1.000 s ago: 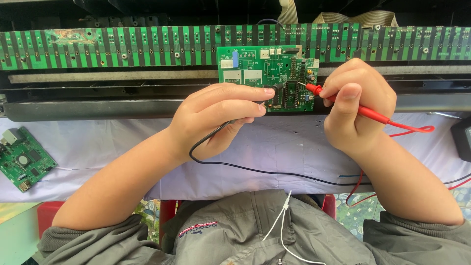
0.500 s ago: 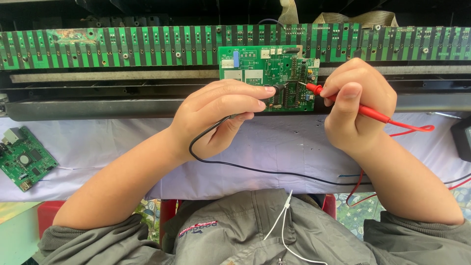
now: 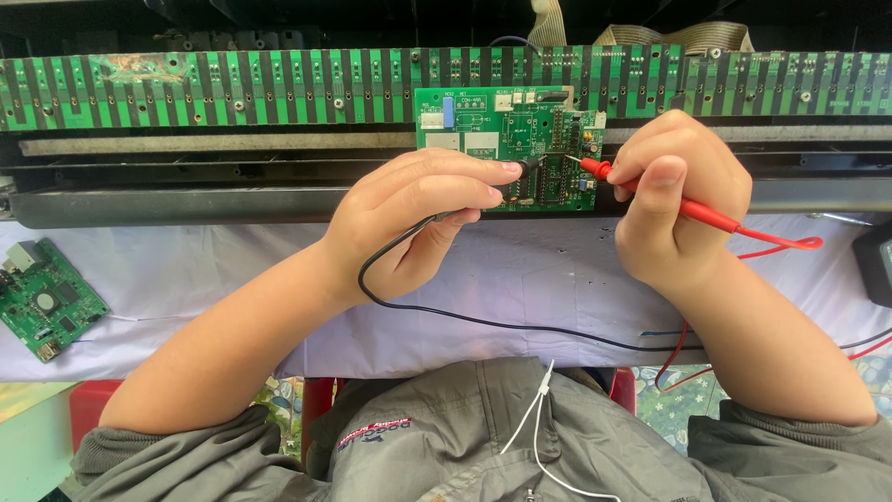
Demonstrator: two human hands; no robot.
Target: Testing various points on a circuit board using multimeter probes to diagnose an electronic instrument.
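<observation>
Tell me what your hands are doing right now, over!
Left hand shut on black probe. Right hand shut on red probe. Both tips on small green circuit board. Nothing blocking; leads trail over white cloth.

Open white cloth (image 3: 520,270) between the two forearms, crossed only by a black lead (image 3: 483,321) and, at right, red leads (image 3: 771,246). Small green board (image 3: 506,139) hemmed in by left hand (image 3: 418,218) and right hand (image 3: 678,200), probe tips nearly meeting over it. Free cloth at left up to a loose circuit board (image 3: 46,302). Behind, long green strip (image 3: 214,88) and dark rail (image 3: 186,200) barring the far side.
</observation>
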